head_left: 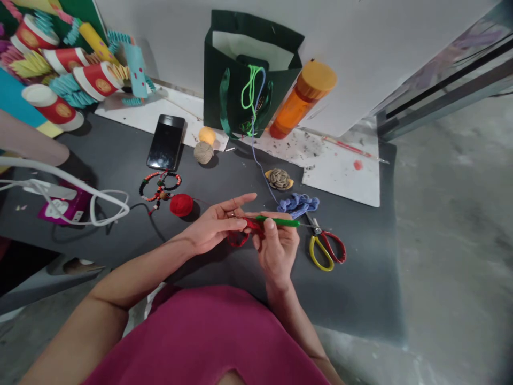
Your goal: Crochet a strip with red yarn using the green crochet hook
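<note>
Over the front of the grey table, my right hand (pixel 277 247) is closed on a green-handled hook (pixel 282 222), its thumb on the handle. Just left of it, my left hand (pixel 214 224) pinches a small piece of red crochet (pixel 239 239) between thumb and fingers, with the index finger stretched out. The two hands nearly meet at the red piece, where the hook's tip is too small to make out. A thin red thread runs from my left hand toward a red yarn ball (pixel 181 205). Blue-violet crochet (pixel 298 205) lies just behind my right hand.
Scissors (pixel 326 248) lie right of my right hand. Behind are a crocheted flower (pixel 279 179), yarn balls (pixel 204 153), a phone (pixel 165 143), bracelets (pixel 160 187), a green bag (pixel 248 75) and an orange bottle (pixel 303 99). White cables (pixel 100 200) and paper cups (pixel 97 80) stand left.
</note>
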The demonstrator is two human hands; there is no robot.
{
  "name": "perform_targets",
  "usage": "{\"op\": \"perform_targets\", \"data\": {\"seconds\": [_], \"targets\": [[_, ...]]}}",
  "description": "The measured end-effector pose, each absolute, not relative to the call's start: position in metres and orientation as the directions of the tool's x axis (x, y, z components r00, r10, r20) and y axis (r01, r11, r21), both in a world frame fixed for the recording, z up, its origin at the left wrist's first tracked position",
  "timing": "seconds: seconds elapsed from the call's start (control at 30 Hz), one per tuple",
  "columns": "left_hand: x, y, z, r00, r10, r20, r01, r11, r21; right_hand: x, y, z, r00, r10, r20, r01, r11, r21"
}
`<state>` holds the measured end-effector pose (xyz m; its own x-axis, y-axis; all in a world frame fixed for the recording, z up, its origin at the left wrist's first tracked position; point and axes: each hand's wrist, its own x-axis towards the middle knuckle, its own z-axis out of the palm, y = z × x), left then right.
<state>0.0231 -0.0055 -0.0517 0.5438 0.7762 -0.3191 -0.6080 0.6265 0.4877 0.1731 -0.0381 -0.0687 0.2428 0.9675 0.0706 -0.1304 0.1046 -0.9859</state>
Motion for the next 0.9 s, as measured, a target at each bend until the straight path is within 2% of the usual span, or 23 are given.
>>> {"op": "perform_targets", "data": {"seconds": [0.13, 0.23, 0.4, 0.6, 0.73, 0.9], "targets": [[0.023, -0.006, -0.052, 0.535, 0.778, -0.331, -0.602, 0.625, 0.496, 0.171, -0.039, -0.069, 0.193, 0.977, 0.095, -0.172, 0.129, -0.977], [0.024, -0.006, -0.051, 0.536, 0.779, -0.326, -0.62, 0.625, 0.474, 0.169, -0.04, -0.069, 0.218, 0.969, 0.121, -0.203, 0.166, -0.965], [0.025, -0.006, -0.052, 0.527, 0.784, -0.328, -0.636, 0.62, 0.46, 0.169, -0.042, -0.069, 0.313, 0.944, 0.102, -0.139, 0.151, -0.979], [0.023, -0.005, -0.054, 0.534, 0.782, -0.321, -0.619, 0.62, 0.482, 0.171, -0.041, -0.066, 0.34, 0.93, 0.142, -0.111, 0.19, -0.976], [0.022, -0.004, -0.053, 0.587, 0.752, -0.3, -0.602, 0.653, 0.459, 0.172, -0.039, -0.058, 0.315, 0.949, -0.032, -0.251, 0.051, -0.967], [0.022, -0.005, -0.053, 0.594, 0.744, -0.306, -0.575, 0.659, 0.484, 0.171, -0.034, -0.054, 0.211, 0.943, -0.257, -0.438, -0.144, -0.887]]}}
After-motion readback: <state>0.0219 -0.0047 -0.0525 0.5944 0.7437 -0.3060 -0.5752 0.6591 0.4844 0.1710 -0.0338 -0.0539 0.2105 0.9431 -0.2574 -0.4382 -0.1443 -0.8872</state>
